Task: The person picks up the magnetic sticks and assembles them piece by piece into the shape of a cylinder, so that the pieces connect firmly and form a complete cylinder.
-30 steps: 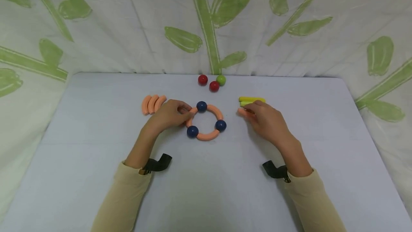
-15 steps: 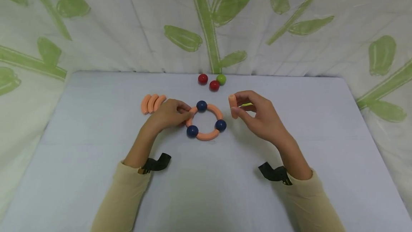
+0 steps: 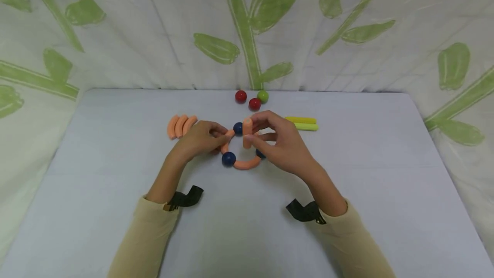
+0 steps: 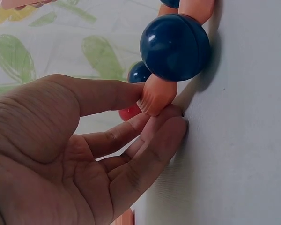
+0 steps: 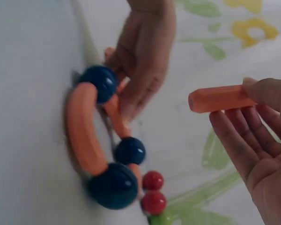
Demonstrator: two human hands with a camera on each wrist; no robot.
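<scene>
A ring of curved orange rods and blue balls lies mid-table; its near blue ball (image 3: 228, 158) and near curved rod (image 3: 247, 165) show plainly. My left hand (image 3: 202, 138) pinches the ring's left curved rod (image 4: 158, 93) between thumb and fingers. Over the ring's right half, my right hand (image 3: 283, 140) holds another orange rod (image 3: 247, 133) upright by thumb and fingertips. That rod (image 5: 220, 98) is clear of the ring in the right wrist view, one end free. The right hand covers part of the ring's right side in the head view.
Left of the left hand lie three curved orange rods (image 3: 181, 126) side by side. Two red balls (image 3: 254, 104) and a green ball (image 3: 263, 96) sit near the table's back edge. To the right are a yellow rod (image 3: 302, 120) and a yellow-green rod (image 3: 306, 127).
My right hand has lifted the orange rod from beside the yellow rods, turned it upright and carried it left over the ring. My left hand has stayed on the ring.
</scene>
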